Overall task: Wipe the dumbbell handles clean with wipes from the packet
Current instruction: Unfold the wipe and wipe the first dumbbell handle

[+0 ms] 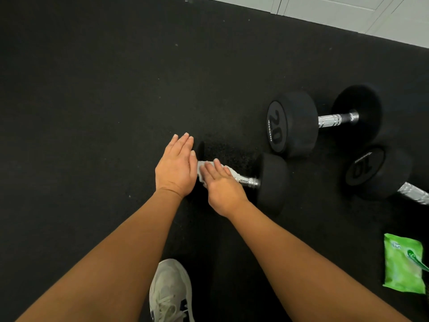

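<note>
Right hand lies with straight fingers on top of a crumpled white wipe and presses it against the knurled chrome handle of the nearest black rubber dumbbell. The fingers are not curled around anything. The wipe covers the left part of the handle, and the bare metal shows between the hand and the right head of the weight.

Left hand, at 9 o'clock from the wipe, is also flat and open, with the fingers together. It sits over the left head of the same dumbbell and hides almost all of it. I cannot tell if it truly touches the rubber.

At 1 o'clock from this weight lies a bigger black dumbbell marked 20, very near to it. At 3 o'clock lies another black dumbbell marked 10, partly cut by the edge of the view. A bright green plastic packet of wipes lies flat at 4 o'clock, well apart from the hands. A grey laced sports shoe stands at 6 o'clock. All rest on a dark speckled rubber floor, and a white panelled wall runs at 1 o'clock, far away.
</note>
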A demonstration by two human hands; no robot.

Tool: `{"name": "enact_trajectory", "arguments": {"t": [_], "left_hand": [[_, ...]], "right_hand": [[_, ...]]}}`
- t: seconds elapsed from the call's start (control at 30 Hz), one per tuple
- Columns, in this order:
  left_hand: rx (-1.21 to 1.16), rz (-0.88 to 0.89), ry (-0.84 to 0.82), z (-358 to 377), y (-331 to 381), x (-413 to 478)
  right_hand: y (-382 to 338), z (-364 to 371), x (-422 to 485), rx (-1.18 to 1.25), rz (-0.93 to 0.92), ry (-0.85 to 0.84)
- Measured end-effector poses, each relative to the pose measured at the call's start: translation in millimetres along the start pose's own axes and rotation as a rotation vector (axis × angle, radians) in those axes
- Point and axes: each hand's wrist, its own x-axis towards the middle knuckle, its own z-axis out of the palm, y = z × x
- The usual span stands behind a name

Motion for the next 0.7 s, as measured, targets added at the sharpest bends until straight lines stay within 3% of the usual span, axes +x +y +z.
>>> {"name": "enact_trajectory", "arguments": {"t": [0.17, 0.4, 0.7], "left_hand": [[0.021, -0.006, -0.029, 0.7, 1.5, 7.9], [0.035, -0.023, -0.064, -0.4, 3.5, 15.7], [0.025, -0.055, -0.080, 0.1, 6.6, 30.0]], "right_hand": [[3.8, 7.5, -12.3, 0.005, 0.136, 0.048], [1.9, 5.9, -2.1, -0.083, -0.010, 0.039], [4.0, 17.8, -16.4, -0.109, 0.061, 0.085]]}}
